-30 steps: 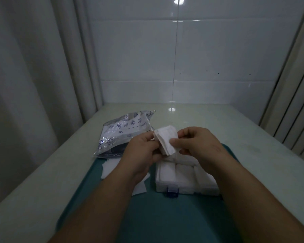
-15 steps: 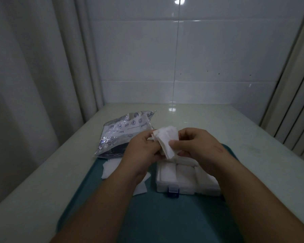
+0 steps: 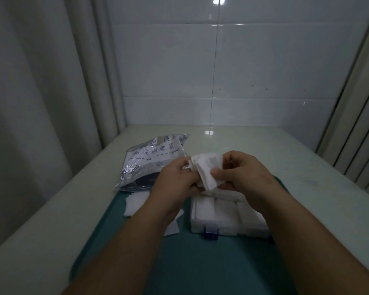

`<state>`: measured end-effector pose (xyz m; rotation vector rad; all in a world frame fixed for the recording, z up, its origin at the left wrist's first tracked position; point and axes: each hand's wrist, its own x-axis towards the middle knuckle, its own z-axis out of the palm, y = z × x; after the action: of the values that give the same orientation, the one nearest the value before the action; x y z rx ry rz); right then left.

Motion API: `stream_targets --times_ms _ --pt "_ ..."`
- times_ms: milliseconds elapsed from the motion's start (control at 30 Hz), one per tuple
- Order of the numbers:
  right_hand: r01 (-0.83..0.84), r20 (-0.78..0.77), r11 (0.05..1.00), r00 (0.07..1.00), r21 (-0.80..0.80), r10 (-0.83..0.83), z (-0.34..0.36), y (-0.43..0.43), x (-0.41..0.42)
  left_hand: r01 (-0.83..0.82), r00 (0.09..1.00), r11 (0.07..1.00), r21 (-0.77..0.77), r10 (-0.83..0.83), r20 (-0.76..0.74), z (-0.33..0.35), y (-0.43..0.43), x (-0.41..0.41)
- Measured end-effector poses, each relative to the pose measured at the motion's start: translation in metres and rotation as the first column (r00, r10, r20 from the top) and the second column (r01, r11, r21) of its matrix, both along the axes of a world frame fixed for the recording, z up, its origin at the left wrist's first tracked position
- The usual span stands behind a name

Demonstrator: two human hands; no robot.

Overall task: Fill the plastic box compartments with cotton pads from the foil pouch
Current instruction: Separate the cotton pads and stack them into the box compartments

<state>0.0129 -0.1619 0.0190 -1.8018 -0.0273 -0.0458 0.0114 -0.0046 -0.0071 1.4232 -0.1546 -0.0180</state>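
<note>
Now the stack of cotton pads (image 3: 207,170) is held above the plastic box (image 3: 224,218), pinched by the curled fingers and thumbs of the left hand (image 3: 175,184) and the right hand (image 3: 245,175). The box stands on a teal tray (image 3: 200,265) on a pale counter (image 3: 307,167), the foil pouch (image 3: 149,162) lying at the tray's far left corner, below a tiled wall (image 3: 264,60) (a curtain (image 3: 41,92) hangs at left). The hands hide the box's far compartments, so their filling I cannot tell.

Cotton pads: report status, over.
Left grip, right grip both pinching cotton pad stack above plastic box. Visible compartments hold pads. Path down unobstructed.
</note>
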Motion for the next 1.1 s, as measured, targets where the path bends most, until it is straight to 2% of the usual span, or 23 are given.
stream_targets --times_ms 467,833,1000,1100 --pt "-0.001 -0.067 1.000 0.998 0.020 0.002 0.003 -0.001 -0.001 -0.026 1.000 0.999 0.028 0.026 -0.007 -0.001 0.000 0.000" --pt "0.000 -0.152 0.981 0.988 0.196 0.031 0.006 -0.003 -0.003 -0.105 0.994 0.992 0.076 0.106 -0.005 -0.001 0.000 0.001" --pt "0.022 -0.112 0.985 0.994 0.169 -0.003 0.013 -0.014 -0.002 -0.158 0.987 0.982 0.099 0.159 0.000 0.001 0.002 0.000" --pt "0.088 -0.066 0.986 0.995 0.139 -0.080 0.016 -0.023 0.001 -0.133 0.990 0.972 0.193 0.123 0.063 0.002 0.000 -0.006"
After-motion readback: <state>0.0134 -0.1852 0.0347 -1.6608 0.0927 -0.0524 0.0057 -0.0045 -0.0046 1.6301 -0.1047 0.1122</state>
